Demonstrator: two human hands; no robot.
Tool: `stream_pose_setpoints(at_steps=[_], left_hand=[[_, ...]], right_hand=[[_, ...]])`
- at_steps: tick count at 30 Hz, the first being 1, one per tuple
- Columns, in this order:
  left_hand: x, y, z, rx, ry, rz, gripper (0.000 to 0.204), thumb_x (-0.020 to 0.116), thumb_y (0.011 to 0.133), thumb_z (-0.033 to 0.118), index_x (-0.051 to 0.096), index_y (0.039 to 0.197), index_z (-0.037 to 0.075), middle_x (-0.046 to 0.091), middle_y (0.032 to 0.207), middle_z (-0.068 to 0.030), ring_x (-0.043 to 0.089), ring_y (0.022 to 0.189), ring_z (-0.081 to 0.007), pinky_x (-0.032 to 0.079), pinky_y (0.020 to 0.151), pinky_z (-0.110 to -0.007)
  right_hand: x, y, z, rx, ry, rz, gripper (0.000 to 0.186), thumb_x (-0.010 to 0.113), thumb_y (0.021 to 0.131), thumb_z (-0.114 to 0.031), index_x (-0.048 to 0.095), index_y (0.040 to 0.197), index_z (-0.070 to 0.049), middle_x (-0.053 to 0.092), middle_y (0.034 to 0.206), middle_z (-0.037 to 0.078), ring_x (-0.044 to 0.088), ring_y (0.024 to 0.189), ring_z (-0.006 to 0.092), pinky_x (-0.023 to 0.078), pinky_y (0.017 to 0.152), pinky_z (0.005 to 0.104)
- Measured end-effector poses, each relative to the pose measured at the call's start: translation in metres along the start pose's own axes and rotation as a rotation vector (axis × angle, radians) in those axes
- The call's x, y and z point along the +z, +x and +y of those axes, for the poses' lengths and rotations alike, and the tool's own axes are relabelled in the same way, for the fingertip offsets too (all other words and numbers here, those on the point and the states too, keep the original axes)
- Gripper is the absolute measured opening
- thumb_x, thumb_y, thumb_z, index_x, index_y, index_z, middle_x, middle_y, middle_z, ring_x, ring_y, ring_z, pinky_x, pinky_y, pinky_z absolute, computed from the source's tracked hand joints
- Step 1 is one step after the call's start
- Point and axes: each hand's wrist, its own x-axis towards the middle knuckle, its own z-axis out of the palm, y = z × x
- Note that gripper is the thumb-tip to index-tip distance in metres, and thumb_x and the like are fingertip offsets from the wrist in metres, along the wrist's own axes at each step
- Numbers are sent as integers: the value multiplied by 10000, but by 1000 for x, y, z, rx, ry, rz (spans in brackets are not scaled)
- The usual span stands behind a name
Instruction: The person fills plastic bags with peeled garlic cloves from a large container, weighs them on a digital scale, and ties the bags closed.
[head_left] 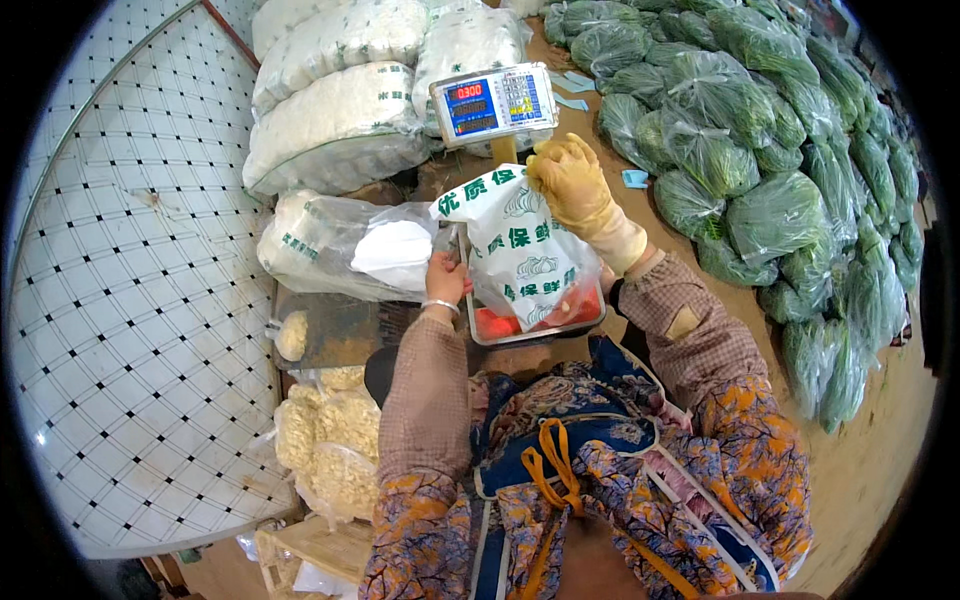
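White plastic bag (520,255) with green print is the thing both hands are on, and it's sitting on the metal tray (590,322) of a digital scale, with something red showing through at the bottom.

Right hand (572,180) wears a yellowish rubber glove and is up at the top end of the bag, fingers curled shut around the upper edge. So the bag hangs down and toward the body from that hand. Its long axis runs roughly from the gloved grip down to the tray, tilted a bit. That forearm comes in from the lower right, bent at the elbow, wrist cocked up over the bag.

Left hand (445,278) is bare, with a bracelet at the wrist, and is closed on the bag's left edge, about midway down. The bag lies just to the right of it, touching. Can't tell how much plastic is actually pinched in there, since I only see the back of the hand. It's the lower, nearer one; the gloved one reaches farther out.

Just past the gloved hand is the scale display (495,102) on its post. Left of the bare hand is a clear sack (320,245) of white stuff, and green bagged vegetables (740,130) are piled well off to the right.
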Motion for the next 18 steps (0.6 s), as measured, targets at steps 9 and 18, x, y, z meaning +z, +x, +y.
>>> stream_pose_setpoints(at_steps=[9, 18], left_hand=[[29, -64, -12, 310, 142, -164, 510, 524, 743, -4, 267, 1184, 0, 375, 1148, -153, 549, 815, -182, 491, 566, -246], [64, -58, 13, 362, -67, -352, 382, 591, 762, 178, 431, 1031, -42, 526, 947, -92, 541, 865, -188, 477, 669, -285]], right_hand=[[-17, -12, -7, 37, 55, 118, 124, 570, 673, -107, 542, 790, -139, 532, 865, 14, 489, 915, 195, 293, 886, 392], [-43, 5, -40, -119, 121, 141, 265, 643, 616, -65, 525, 840, -142, 541, 882, -5, 498, 929, 202, 307, 880, 411]])
